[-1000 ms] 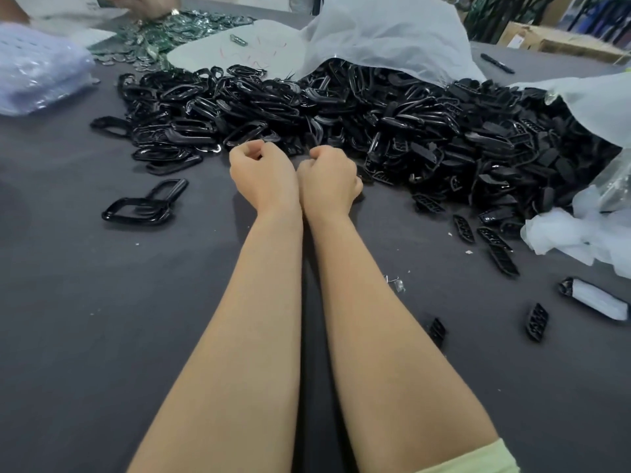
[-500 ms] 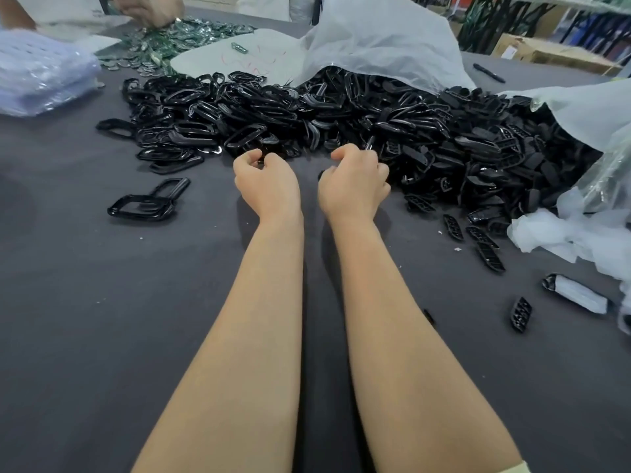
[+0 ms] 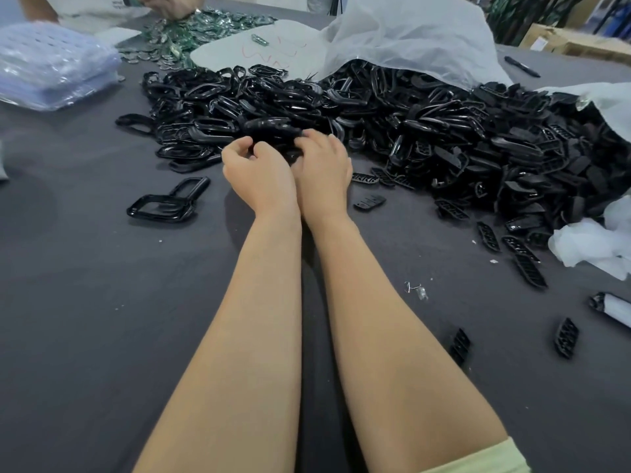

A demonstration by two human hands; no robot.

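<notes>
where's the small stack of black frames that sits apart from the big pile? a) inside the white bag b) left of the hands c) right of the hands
b: the stack of black frames lies on the table left of the left hand, clear of the big pile.

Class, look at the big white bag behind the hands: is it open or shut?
Open: black plastic parts spill from the mouth of the white bag onto the grey table.

Both hands (image 3: 261, 180) forward into pile (image 3: 409, 131)
</notes>
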